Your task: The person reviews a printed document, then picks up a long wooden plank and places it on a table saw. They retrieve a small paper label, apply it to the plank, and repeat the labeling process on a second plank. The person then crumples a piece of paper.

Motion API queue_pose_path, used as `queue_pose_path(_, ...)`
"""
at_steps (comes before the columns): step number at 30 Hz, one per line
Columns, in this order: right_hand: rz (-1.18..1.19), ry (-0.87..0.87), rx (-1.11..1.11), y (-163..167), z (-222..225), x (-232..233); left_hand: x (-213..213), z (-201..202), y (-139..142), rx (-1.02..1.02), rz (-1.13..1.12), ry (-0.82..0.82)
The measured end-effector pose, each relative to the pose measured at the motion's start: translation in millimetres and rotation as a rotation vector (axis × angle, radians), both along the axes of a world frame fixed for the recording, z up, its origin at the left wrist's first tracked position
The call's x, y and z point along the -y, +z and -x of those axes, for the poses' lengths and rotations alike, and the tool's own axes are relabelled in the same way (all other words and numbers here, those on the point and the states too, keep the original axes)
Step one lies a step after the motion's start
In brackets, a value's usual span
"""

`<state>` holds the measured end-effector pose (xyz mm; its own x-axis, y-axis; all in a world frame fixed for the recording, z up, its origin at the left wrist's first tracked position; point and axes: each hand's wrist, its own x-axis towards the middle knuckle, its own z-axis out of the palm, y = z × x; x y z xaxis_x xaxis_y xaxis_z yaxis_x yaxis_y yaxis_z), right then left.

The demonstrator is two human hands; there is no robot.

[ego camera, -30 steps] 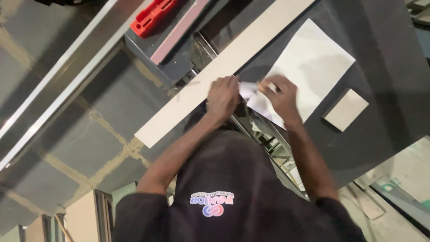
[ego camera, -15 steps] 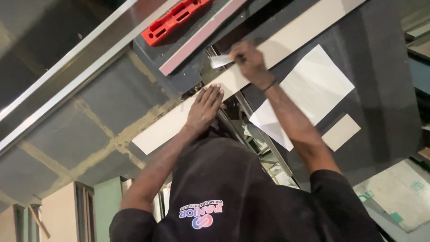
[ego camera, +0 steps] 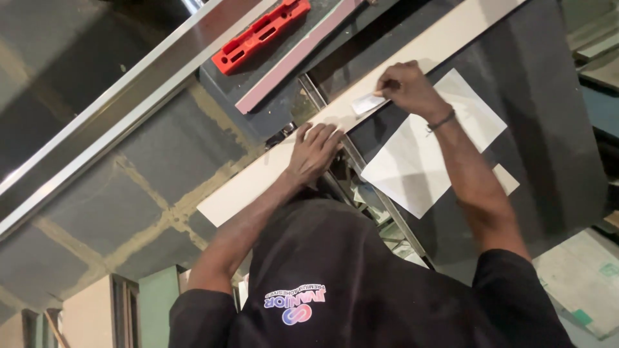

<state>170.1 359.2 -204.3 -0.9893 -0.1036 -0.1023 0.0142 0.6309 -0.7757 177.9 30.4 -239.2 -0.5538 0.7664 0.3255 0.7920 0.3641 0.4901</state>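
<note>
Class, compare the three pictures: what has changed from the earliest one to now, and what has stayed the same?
The right hand slid a small white piece away along the long pale strip, up and to the right, leaving the left hand, which flattened onto the strip. The white sheet and red tool stayed put.

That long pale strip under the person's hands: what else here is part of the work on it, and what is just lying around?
In use:
- long pale strip, pressed flat by the left hand
- small white piece, held against the strip by the right hand

Lying about:
- red tool, untouched
- pinkish bar
- white sheet
- small pale offcut
</note>
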Motion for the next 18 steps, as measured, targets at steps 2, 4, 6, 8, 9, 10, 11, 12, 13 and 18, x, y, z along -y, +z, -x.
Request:
queue_pose_path(2, -0.117, 0.058, -0.102, -2, 7, 9, -17, 4, 1, -0.033, 0.006, -0.008)
queue_pose_path(4, -0.145, 0.072, -0.121, 0, 12, 15, -30, 9, 2, -0.043, 0.054, -0.024)
queue_pose_path(6, -0.167, 0.074, -0.142, 5, 11, 19, -39, 13, 1, -0.080, 0.180, -0.057)
queue_pose_path(8, -0.185, 0.063, -0.166, 8, 7, 23, -42, 13, -2, -0.101, 0.252, -0.071)
queue_pose_path(9, -0.180, 0.027, -0.178, 8, 5, 26, -42, 13, -4, -0.107, 0.261, -0.068)
queue_pose_path(10, -0.176, -0.008, -0.190, 7, 3, 28, -42, 12, -7, -0.115, 0.270, -0.065)
queue_pose_path(11, -0.171, -0.043, -0.203, 6, 0, 29, -41, 11, -9, -0.128, 0.267, -0.063)
queue_pose_path(12, -0.163, -0.121, -0.188, 4, -2, 30, -41, 11, -12, -0.141, 0.266, -0.061)
queue_pose_path(13, -0.154, -0.197, -0.170, 2, -5, 30, -40, 10, -13, -0.151, 0.264, -0.058)
queue_pose_path(18, -0.336, -0.229, -0.377, -11, -31, 38, -38, 13, -14, -0.104, 0.216, -0.088)
